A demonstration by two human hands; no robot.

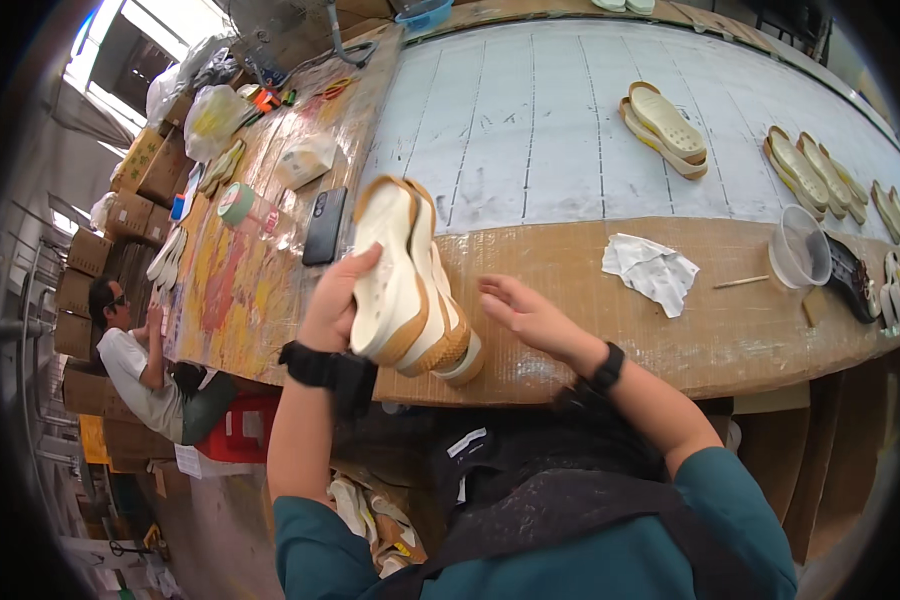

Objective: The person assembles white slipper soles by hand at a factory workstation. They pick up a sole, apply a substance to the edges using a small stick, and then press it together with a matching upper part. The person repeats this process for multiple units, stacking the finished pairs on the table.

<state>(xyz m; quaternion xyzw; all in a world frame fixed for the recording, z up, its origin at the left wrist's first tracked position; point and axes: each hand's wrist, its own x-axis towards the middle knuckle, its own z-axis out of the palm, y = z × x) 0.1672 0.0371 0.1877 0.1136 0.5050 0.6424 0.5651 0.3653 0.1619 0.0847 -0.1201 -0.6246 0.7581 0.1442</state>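
Observation:
My left hand [342,295] is closed around a pair of cream and tan shoe soles [390,285], its thumb lying over the inner face of the front one. They are held tilted above the near edge of the cardboard-covered table, the second sole partly hidden behind the first. To the right of the soles, my right hand [530,318] hovers with its fingers stretched toward them, touching nothing and holding nothing. Each wrist wears a black band.
A white work surface [490,130] with dashed lines carries more soles [665,130]. Nearer lie a crumpled white cloth [652,272], a thin stick [741,282] and a clear plastic cup [800,250]. Leftward are a phone [325,226], a jar [237,204] and a seated person [142,370].

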